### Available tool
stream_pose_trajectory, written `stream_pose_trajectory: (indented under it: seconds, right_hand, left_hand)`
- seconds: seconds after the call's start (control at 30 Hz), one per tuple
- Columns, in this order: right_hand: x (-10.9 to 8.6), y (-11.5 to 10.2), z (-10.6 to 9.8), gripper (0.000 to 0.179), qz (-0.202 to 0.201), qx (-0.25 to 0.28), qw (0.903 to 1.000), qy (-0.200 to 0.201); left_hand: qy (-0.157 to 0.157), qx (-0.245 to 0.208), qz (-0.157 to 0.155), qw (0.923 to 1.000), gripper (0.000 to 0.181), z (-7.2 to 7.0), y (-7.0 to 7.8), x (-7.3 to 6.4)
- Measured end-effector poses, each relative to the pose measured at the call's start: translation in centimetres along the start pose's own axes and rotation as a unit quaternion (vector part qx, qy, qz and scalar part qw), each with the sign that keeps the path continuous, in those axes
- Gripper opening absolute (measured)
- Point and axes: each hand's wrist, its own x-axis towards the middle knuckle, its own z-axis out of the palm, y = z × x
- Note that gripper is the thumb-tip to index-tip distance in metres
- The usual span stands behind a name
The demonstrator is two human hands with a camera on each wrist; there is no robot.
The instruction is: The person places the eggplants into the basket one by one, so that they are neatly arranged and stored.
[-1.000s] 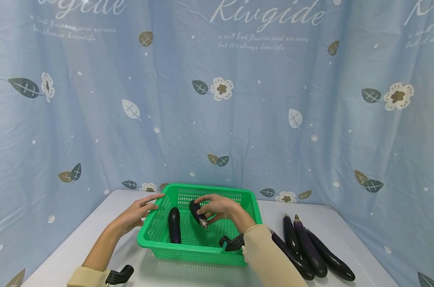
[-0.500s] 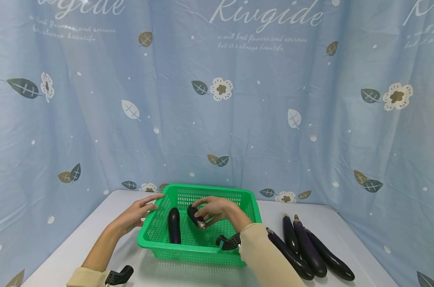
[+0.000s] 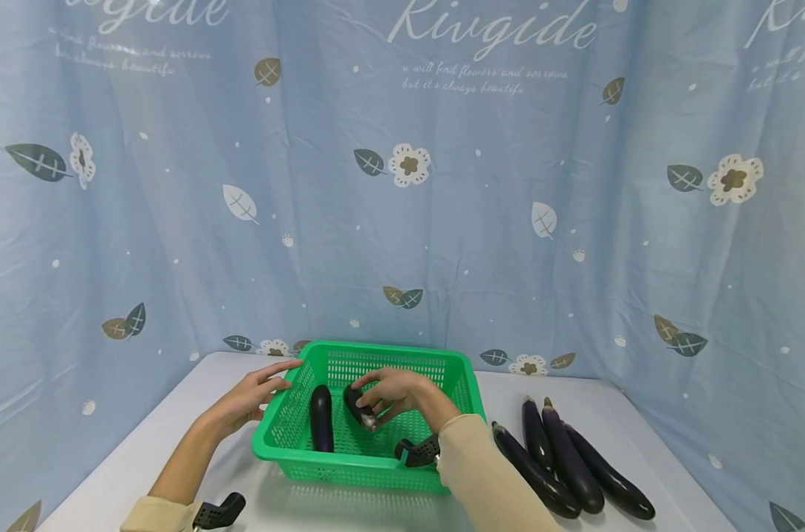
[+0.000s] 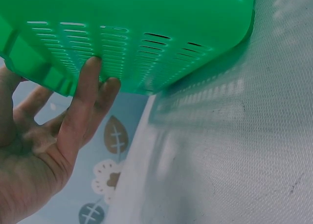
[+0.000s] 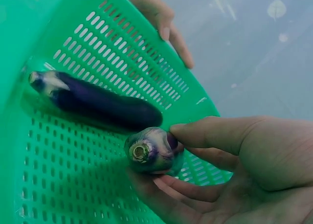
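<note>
My right hand [image 3: 394, 393] pinches an eggplant [image 5: 152, 150] inside the green plastic basket [image 3: 362, 459], its pale stem end towards me in the head view. In the right wrist view the thumb lies on one side of that eggplant and the fingers on the other. Left of it, a second dark eggplant [image 3: 321, 420] lies lengthwise on the basket floor. My left hand [image 3: 246, 395] is at the basket's left rim. Its fingers are spread and fairly straight, and two fingertips [image 4: 89, 67] touch the slotted outer wall in the left wrist view.
Several more eggplants [image 3: 578, 473] lie together on the white table [image 3: 502, 388], right of the basket and beside my right sleeve. A blue printed curtain [image 3: 336, 244] rises behind the table and along both sides.
My right hand has carried its eggplant a little left and down, closer to the one lying in the basket. The left hand stays at the rim.
</note>
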Motion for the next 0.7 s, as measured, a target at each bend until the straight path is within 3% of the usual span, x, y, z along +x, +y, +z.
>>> stream_pose_trajectory:
  seconds: [0.7]
  right_hand:
    - [0.8,-0.1,1.2,0.051,0.004,0.004,1.0000,0.004]
  left_hand:
    - [0.005,0.010,0.008,0.9999,0.053,0.2,0.0,0.0]
